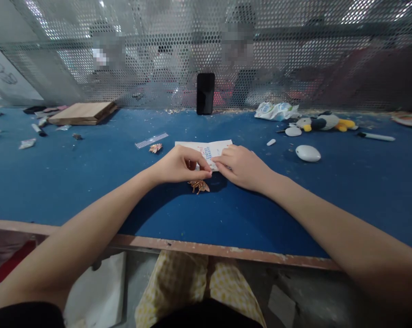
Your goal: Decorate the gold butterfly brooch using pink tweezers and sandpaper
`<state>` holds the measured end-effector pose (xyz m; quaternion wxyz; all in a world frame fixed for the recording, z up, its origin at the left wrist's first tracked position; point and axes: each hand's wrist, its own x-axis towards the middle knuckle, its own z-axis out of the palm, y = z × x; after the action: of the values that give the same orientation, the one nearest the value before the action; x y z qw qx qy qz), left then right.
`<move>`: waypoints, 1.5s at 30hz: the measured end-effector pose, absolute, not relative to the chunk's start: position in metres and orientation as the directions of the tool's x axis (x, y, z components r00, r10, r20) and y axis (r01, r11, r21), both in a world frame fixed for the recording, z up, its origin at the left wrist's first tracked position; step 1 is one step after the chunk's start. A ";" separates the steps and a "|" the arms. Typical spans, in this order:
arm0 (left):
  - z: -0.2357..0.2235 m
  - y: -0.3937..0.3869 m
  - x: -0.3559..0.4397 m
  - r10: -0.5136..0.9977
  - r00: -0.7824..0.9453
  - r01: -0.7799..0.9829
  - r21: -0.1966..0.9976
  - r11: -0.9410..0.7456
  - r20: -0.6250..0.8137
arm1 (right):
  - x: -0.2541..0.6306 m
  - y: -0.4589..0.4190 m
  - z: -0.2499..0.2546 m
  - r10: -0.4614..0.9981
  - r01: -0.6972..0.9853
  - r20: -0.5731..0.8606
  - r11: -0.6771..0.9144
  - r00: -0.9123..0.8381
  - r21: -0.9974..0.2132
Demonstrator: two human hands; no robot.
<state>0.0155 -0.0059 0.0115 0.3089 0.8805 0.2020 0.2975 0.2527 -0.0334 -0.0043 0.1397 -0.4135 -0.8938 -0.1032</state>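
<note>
At mid-frame, the left hand (183, 165) is pressing its grip together, contents unclear; the right hand (245, 167) is resting, grip loosely spread, on printed paper (207, 148). Sliding fingers could be nudging the ornament (200, 186) just below.

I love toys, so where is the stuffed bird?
In the head view, the stuffed bird lies back right on the blue table, between the crumpled wrapper and the pen.

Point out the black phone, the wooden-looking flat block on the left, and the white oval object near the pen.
Black phone (205, 94): head view, middle of its dark front.
Flat block (81, 112): head view, its tan top.
White oval object (308, 153): head view, middle of its glossy upper surface.
</note>
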 end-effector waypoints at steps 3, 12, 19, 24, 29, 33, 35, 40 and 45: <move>0.012 -0.006 0.015 0.520 0.750 0.168 0.643 -0.748 0.409 | 0.254 -0.032 -0.007 0.705 0.769 0.353 0.636 -0.615 0.068; 0.011 -0.004 0.013 0.510 0.725 0.175 0.593 -0.786 0.462 | 0.250 -0.043 0.004 0.414 0.537 0.626 0.843 -0.660 0.008; 0.013 -0.005 0.014 0.479 0.702 0.156 0.542 -0.826 0.527 | 0.249 -0.045 0.004 0.396 0.503 0.666 0.864 -0.632 -0.037; 0.013 -0.005 0.014 0.539 0.704 0.165 0.631 -0.758 0.462 | 0.249 -0.043 0.002 0.355 0.453 0.691 0.890 -0.629 -0.044; 0.012 -0.001 0.012 0.542 0.722 0.231 0.588 -0.775 0.430 | 0.253 -0.039 0.005 0.438 0.490 0.646 0.865 -0.625 -0.112; 0.012 0.003 0.010 0.577 0.693 0.286 0.570 -0.770 0.433 | 0.264 -0.036 0.016 0.561 0.454 0.439 0.827 -0.702 -0.330; 0.012 0.004 0.009 0.598 0.682 0.308 0.576 -0.757 0.421 | 0.270 -0.036 0.022 0.597 0.465 0.299 0.785 -0.744 -0.410; 0.016 0.007 0.005 0.603 0.692 0.337 0.561 -0.756 0.397 | 0.279 -0.031 0.022 0.619 0.496 0.155 0.734 -0.770 -0.465; 0.023 0.010 0.001 0.599 0.747 0.363 0.579 -0.730 0.287 | 0.279 -0.029 0.015 0.628 0.512 0.116 0.716 -0.770 -0.475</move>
<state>0.0008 0.0099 0.0232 0.2522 0.9000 0.2671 0.2346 0.2792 -0.0285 0.0155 0.1359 -0.3110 -0.9162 0.2132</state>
